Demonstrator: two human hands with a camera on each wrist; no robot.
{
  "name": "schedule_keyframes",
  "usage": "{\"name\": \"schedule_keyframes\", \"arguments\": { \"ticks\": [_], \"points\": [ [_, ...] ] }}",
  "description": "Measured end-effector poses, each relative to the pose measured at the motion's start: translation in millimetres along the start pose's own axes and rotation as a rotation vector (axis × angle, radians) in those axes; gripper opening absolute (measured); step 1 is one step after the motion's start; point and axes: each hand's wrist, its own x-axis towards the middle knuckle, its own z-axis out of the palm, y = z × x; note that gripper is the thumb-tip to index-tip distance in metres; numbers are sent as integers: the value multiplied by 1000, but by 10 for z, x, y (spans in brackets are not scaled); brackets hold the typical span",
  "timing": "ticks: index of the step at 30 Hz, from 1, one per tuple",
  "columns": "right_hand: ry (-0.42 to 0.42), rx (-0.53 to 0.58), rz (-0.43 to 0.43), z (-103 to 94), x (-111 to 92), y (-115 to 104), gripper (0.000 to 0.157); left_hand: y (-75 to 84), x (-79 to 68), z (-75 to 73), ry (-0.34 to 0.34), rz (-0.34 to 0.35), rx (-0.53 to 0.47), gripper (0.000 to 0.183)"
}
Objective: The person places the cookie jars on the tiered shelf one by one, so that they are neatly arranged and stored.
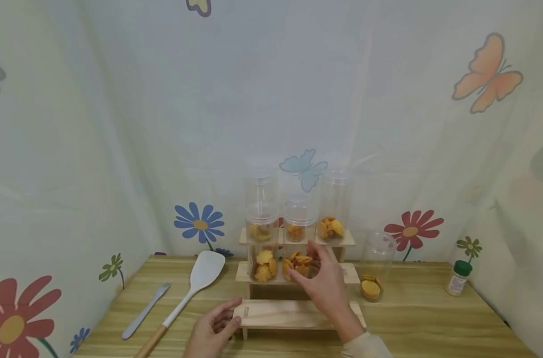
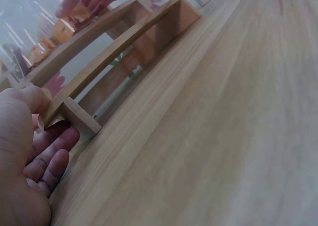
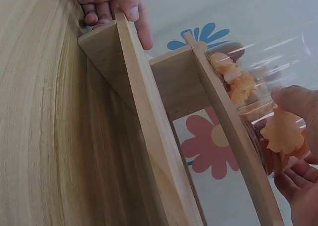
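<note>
A three-step wooden shelf [image 1: 294, 314] stands on the table, its lowest step bare. My left hand [image 1: 213, 330] pinches the left end of that step, thumb on top and fingers beneath, as the left wrist view confirms. On the middle step, my right hand [image 1: 326, 284] grips a clear jar of orange crackers [image 1: 297, 262] between thumb and fingers. In the right wrist view the jar's base [image 3: 271, 156] is right at the step's edge. Just left of it stands another clear jar [image 1: 264, 266] with flower-shaped crackers. Three more cracker jars line the top step, including the right one [image 1: 331, 226].
Right of the shelf stands a clear jar [image 1: 372, 286] with round crackers, and farther right a green-capped bottle [image 1: 458, 278]. To the left lie a white spatula [image 1: 206, 268] with a wooden handle and a grey fork [image 1: 146, 311]. A patterned curtain [image 1: 271, 99] hangs behind.
</note>
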Motion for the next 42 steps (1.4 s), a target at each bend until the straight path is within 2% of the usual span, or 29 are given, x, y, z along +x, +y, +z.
{"name": "schedule_keyframes", "arguments": {
  "ticks": [7,12,21,28,34,42],
  "points": [
    [-10,-5,53,-35,-17,-31,95,2,-6,2,-9,4,5,52],
    [-11,-6,46,-136,-29,-74,100,1,4,-1,-16,-1,6,53],
    [-1,-9,32,-480,-52,-121,98,-7,-1,0,-19,-16,-31,52],
    [-42,6,84,-773,-113,-97,107,-24,-11,1,-20,-20,-37,53],
    [-8,-15,-26,-934,-99,-84,99,-6,-8,-5,-15,-27,-28,52],
    [95,-44,-144,-1221,-9,-4,99,10,-1,-12,-22,-27,-20,53]
  ]
}}
